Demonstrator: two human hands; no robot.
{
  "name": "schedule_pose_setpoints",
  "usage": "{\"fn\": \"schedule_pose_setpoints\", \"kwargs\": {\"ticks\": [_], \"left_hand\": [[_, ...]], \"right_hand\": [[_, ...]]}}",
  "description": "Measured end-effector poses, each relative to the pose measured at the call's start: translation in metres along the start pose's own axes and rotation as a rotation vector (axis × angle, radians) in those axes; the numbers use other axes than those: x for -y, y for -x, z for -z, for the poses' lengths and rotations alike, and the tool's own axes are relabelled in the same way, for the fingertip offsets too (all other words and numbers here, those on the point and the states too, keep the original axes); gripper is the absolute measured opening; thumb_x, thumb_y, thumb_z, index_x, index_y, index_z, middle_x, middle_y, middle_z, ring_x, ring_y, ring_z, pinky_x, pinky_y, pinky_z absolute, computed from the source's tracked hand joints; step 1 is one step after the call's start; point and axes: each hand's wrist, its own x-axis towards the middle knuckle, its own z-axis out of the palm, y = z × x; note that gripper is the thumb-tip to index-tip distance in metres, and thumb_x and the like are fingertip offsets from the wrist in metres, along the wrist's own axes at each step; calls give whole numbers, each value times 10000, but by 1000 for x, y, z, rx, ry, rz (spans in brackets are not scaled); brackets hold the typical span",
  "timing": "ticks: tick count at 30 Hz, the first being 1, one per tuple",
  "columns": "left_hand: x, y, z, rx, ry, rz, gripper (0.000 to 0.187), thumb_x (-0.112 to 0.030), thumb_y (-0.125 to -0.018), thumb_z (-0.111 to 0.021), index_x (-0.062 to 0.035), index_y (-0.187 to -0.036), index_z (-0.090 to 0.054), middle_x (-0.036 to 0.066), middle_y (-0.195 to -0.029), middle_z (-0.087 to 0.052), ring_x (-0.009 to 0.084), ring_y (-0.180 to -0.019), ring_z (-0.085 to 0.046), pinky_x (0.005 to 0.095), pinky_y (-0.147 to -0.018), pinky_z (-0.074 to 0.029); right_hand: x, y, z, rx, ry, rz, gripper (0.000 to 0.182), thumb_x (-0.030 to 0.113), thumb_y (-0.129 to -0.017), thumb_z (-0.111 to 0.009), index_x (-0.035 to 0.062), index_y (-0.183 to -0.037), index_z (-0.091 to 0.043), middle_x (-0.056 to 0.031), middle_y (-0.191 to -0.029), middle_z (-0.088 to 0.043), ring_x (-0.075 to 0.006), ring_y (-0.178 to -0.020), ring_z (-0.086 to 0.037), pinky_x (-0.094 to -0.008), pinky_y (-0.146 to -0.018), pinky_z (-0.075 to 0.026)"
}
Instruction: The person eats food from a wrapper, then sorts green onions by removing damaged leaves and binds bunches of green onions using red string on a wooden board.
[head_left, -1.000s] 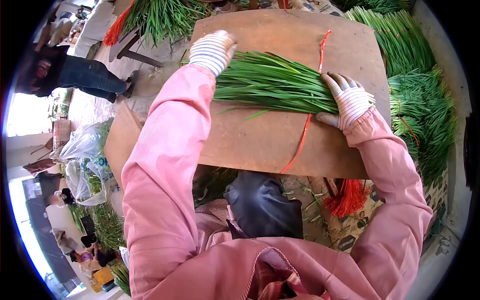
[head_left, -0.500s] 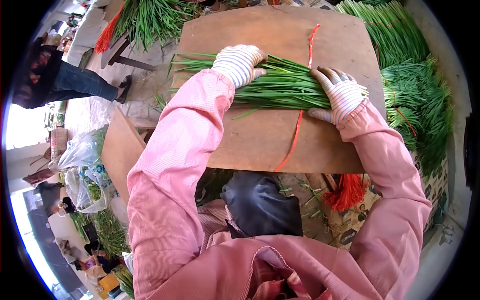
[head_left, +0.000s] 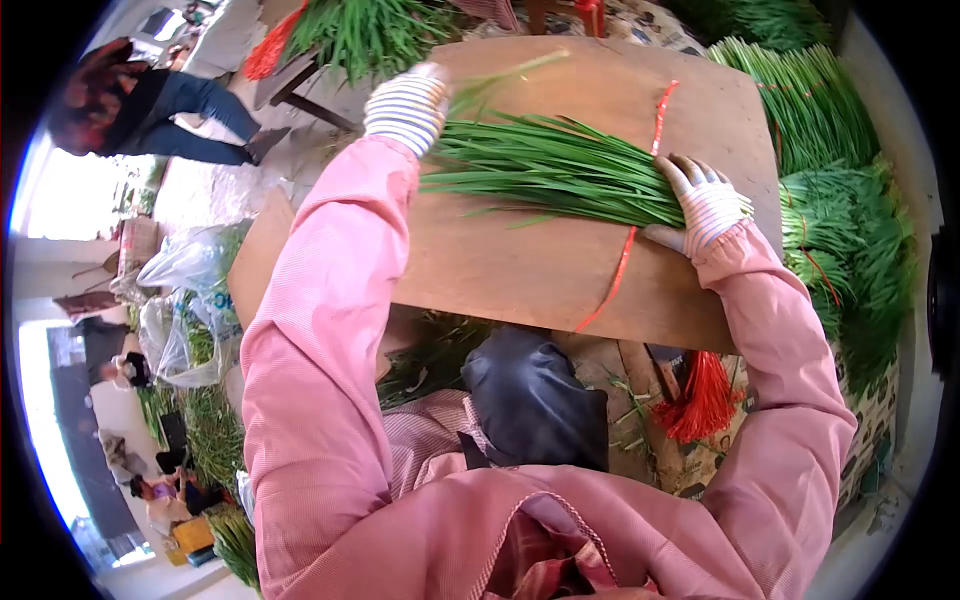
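A bunch of garlic chives (head_left: 570, 170) lies across the wooden board (head_left: 480, 270), over a red tie strip (head_left: 618, 275) whose ends show on both sides. My right hand (head_left: 705, 203), in a striped glove, grips the bunch near its right end, fingers over the far side and thumb on the near side. Beyond the leafy left end, my left hand (head_left: 405, 110) is raised in its own striped glove, closed on a few loose chive leaves (head_left: 510, 76). These leaves trail to the right and are smeared by motion.
Stacked chive bundles (head_left: 810, 110) stand right of the board. Red strips (head_left: 700, 400) hang below its near edge. More chives (head_left: 370, 35) lie on a table at upper left. A person (head_left: 160, 105) stands at left, near plastic bags (head_left: 185, 340).
My left hand has left the middle of the bunch and moved left with a few leaves. My right hand keeps its hold on the bunch. The view has shifted slightly.
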Motion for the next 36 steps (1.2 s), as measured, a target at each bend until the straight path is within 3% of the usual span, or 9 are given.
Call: {"fn": "schedule_pose_setpoints", "kwargs": {"ticks": [2, 10, 13, 19, 22, 25, 29, 32, 36], "left_hand": [[34, 16, 14, -206, 73, -33, 186, -228, -805, -508, -109, -940, -551, 104, -924, -571, 306, -828, -548, 376, -717, -444], [68, 81, 78, -203, 107, 94, 221, -237, -813, -502, -109, -988, -547, 113, -970, -565, 301, -871, -541, 358, -751, -436], [56, 99, 91, -230, 110, 17, 211, -212, -809, -508, -82, -969, -548, 125, -944, -566, 297, -879, -534, 347, -745, -434], [21, 133, 92, -289, 256, -79, 195, -180, -792, -528, -62, -944, -567, 121, -935, -570, 290, -868, -542, 322, -752, -441], [5, 165, 99, -228, 316, -87, 190, -168, -781, -539, -54, -930, -573, 132, -915, -579, 307, -833, -551, 334, -728, -451], [2, 207, 90, -313, 559, -92, 192, -172, -758, -549, -91, -931, -538, 115, -830, -574, 312, -758, -552, 354, -654, -457], [-16, 260, 79, -333, 1352, 191, 247, -144, -771, -565, -29, -987, -543, 130, -822, -542, 163, -814, -553, 282, -731, -426], [11, 299, 83, 74, 1097, 140, 229, -117, -777, -546, -23, -986, -538, 131, -825, -550, 195, -792, -562, 284, -712, -433], [33, 327, 121, 83, 548, 12, 166, -119, -778, -518, -48, -920, -564, 140, -776, -581, 315, -709, -560, 357, -633, -456]], "right_hand": [[4, 0, 2, 4, 10, 3, 807, 417, -562, -708, 96, -1223, -374, -158, -1179, -433, -324, -1088, -414, -431, -917, -325], [13, -10, 16, 189, 28, -116, 853, 384, -544, -734, 121, -1254, -342, -152, -1246, -381, -344, -1153, -353, -412, -962, -298], [34, -23, 41, -192, 197, -7, 840, 340, -527, -760, 151, -1243, -364, -143, -1247, -385, -344, -1150, -359, -418, -962, -295], [131, -64, 45, -189, -1063, 0, 784, 315, -633, -720, 100, -1270, -316, -214, -1133, -435, -287, -1039, -462, -370, -855, -402], [180, -68, 24, -157, -1607, 158, 313, 131, -801, -594, 30, -1089, -525, -31, -881, -595, -101, -794, -534, -231, -690, -441], [211, -55, 10, -58, -1691, 135, 237, 115, -818, -568, 26, -1038, -560, -16, -853, -599, -75, -748, -526, -215, -661, -440], [266, -26, -10, -29, -1765, 139, 190, 109, -822, -558, 20, -990, -574, -29, -836, -605, -94, -763, -536, -231, -694, -441], [305, -4, -15, -29, -1809, 268, 173, 103, -823, -549, -1, -960, -566, -63, -831, -604, -129, -799, -542, -250, -740, -437], [326, 14, -31, 13, -1374, 235, 189, 149, -839, -522, 27, -974, -572, -83, -810, -606, -167, -747, -568, -270, -694, -452]]}}
